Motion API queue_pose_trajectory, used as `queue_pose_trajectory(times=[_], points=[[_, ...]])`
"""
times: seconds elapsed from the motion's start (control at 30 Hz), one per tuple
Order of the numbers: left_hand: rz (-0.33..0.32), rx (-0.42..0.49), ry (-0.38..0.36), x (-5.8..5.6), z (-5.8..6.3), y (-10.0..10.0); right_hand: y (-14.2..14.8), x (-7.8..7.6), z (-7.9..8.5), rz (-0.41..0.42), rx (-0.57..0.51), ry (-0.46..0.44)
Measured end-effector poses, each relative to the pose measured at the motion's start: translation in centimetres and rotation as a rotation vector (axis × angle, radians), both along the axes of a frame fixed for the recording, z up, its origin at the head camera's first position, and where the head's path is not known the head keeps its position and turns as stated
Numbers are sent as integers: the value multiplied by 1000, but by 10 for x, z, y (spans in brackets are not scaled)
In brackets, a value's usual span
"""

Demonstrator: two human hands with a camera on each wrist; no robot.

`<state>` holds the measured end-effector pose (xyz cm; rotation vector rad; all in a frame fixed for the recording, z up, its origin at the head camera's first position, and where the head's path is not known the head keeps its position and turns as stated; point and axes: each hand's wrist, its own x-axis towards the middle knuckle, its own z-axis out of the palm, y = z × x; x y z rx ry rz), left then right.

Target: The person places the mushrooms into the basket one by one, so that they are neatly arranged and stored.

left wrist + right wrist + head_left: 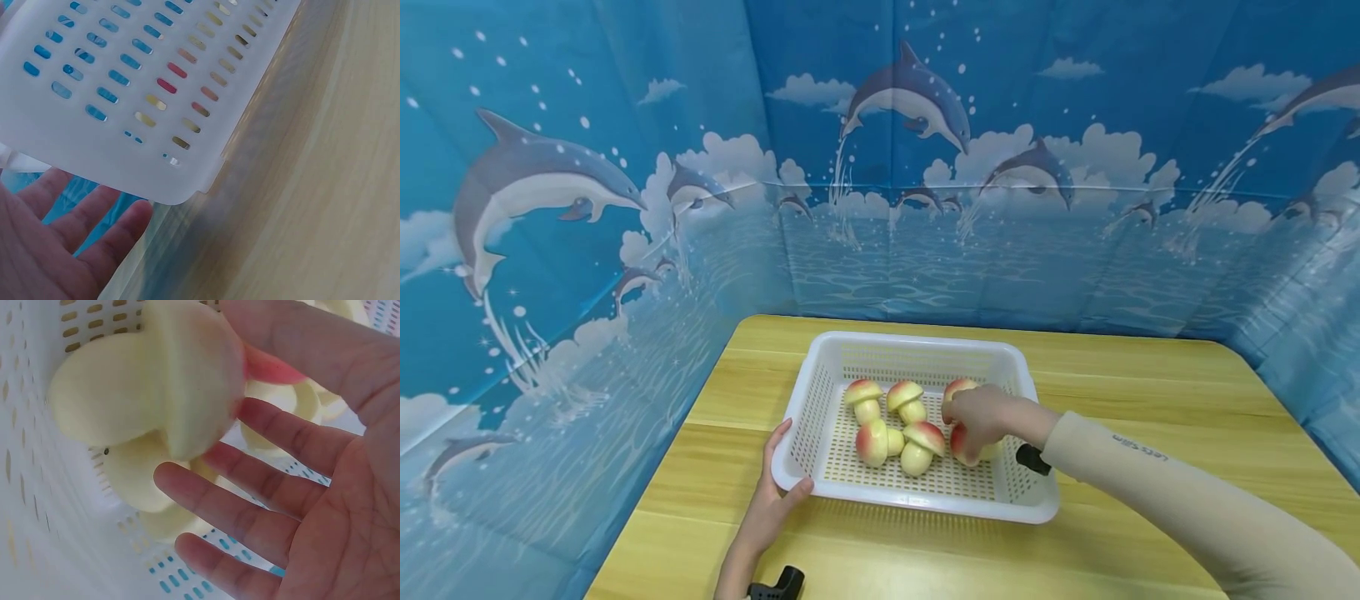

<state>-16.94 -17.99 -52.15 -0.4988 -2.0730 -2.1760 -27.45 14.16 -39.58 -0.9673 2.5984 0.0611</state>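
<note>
A white plastic basket (917, 500) with slotted walls stands on the table and holds several toy mushrooms with pale stems and red-tinged yellow caps. My left hand (769, 500) rests at its near left corner, thumb on the front rim; in the left wrist view the fingers (112, 244) reach out nearly straight to the basket's edge. Inside the right end, my right hand (985, 417) is over two mushrooms. The right wrist view has one mushroom (112, 387) large and close, its cap between thumb and index finger. The other fingers (231, 512) spread out loosely past it.
Four-sided wood-grain table (1120, 392) under the basket. Blue dolphin-print curtains (1000, 250) hang behind and at both sides. In the basket's left and middle part lie more mushrooms (874, 442). A black wrist device (778, 583) is on the left wrist.
</note>
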Motion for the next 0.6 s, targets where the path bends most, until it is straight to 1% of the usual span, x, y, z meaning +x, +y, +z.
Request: queue_pose_trajectory(times=[0.3,0.6], points=[[-3,3,-4,0,0,0,2,0,6,-16,-22,1],[-4,14,-4,0,0,-1,2,4,16,-13,-47,39]])
